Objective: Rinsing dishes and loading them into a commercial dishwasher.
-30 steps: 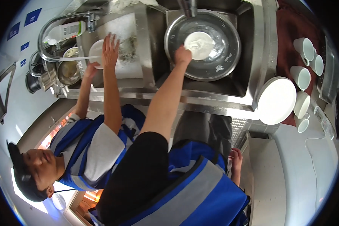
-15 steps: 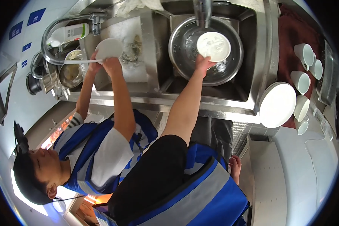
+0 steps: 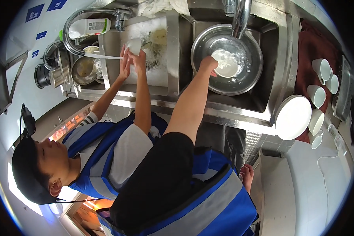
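Note:
My left hand (image 3: 209,65) is closed on the left rim of a white bowl (image 3: 226,64). The bowl is tilted at the water in a round metal basin (image 3: 196,82), below a faucet (image 3: 240,21). Foam or splashing water blurs the bowl's inside. My right hand (image 3: 246,175) hangs low at my side, away from the sink; its fingers look loosely apart, and nothing shows in them. To the left, a co-worker's two hands (image 3: 131,63) hold a small white cup or bowl (image 3: 134,46) over the soapy sink.
A stack of white plates (image 3: 293,118) stands on the sink's right edge. Several white mugs (image 3: 321,70) rest on a dark red cloth (image 3: 305,51). Metal pots (image 3: 83,70) and a white bottle (image 3: 86,27) crowd the far left. The co-worker (image 3: 102,157) stands close on my left.
My left hand has turned the white bowl and lowered it toward the water. The co-worker's white dish is turned and looks smaller. The whole view has shifted slightly.

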Available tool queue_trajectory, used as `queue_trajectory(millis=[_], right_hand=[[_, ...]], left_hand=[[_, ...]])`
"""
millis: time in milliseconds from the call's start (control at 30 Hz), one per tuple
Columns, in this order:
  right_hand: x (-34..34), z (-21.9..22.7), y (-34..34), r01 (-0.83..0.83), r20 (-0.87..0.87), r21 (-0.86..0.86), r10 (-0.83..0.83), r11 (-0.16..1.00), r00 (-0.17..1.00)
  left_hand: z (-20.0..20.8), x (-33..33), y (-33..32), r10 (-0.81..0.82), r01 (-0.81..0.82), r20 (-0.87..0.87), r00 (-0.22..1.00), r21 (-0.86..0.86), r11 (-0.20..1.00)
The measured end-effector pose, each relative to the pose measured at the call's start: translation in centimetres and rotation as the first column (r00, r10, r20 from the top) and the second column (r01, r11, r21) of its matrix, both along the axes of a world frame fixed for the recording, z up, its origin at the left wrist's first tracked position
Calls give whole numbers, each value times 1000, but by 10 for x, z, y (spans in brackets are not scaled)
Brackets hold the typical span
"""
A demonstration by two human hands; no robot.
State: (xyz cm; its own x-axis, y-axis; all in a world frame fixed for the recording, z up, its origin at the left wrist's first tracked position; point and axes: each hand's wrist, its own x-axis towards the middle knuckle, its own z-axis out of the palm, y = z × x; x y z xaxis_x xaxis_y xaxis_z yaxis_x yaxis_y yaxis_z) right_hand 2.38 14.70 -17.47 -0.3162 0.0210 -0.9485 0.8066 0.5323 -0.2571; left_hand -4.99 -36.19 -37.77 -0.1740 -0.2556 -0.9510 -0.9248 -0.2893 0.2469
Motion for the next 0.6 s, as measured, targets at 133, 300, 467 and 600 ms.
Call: queue_trajectory(millis=[133, 300, 467, 600], right_hand=[[6, 10, 7, 37, -15, 7, -36, 999, 999], [12, 6, 2, 66, 34, 10, -66, 998, 997], [12, 8, -23, 1, 2, 6, -1, 1000, 1000], [18, 5, -11, 8, -2, 16, -8, 1000, 1000]], left_hand=[[-41, 8, 21, 415, -396, 24, 910, 354, 848], [-55, 26, 45, 684, -485, -160, 712, 592, 643], [-75, 11, 59, 461, -547, -454, 762, -71, 834], [-46, 16, 46, -57, -255, -438, 897, -620, 742]])
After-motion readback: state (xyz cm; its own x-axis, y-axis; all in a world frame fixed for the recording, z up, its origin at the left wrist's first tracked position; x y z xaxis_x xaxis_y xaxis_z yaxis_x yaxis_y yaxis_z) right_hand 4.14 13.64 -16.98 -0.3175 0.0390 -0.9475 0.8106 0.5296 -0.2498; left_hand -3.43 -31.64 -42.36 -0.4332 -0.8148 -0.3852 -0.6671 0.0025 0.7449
